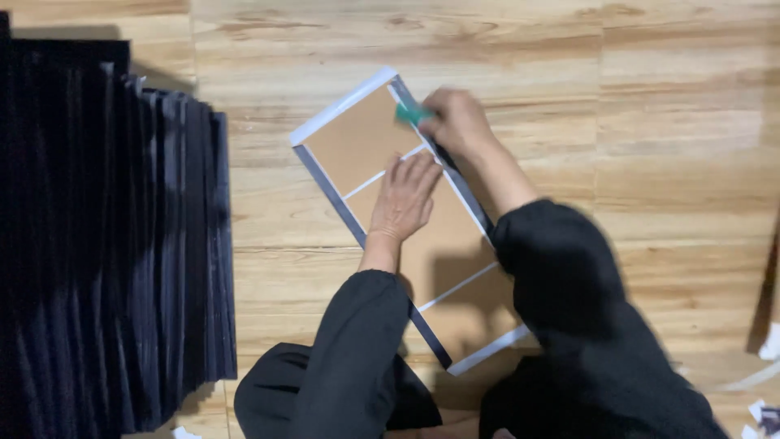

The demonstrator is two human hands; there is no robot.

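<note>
A long brown cardboard panel with white and dark edging (370,138) lies slanted on the wooden floor (650,122), running from 11 o'clock down to 5 o'clock. The left hand (404,199) rests flat on its middle, fingers spread open. The right hand (457,122) has its fingers closed around a small green tool (413,114), pressed to the dark edge strip at 1 o'clock. If the flat hand eases, the panel could skid and the strip might wrinkle. A stack of dark folded panels (114,244) stands at 9 o'clock.

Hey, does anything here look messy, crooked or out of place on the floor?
Mostly tidy. The brown board lies at a slant to the floor planks, left hand flat on it, right hand pressing a green tool at its edge. Paper scraps litter the lower right corner.
</note>
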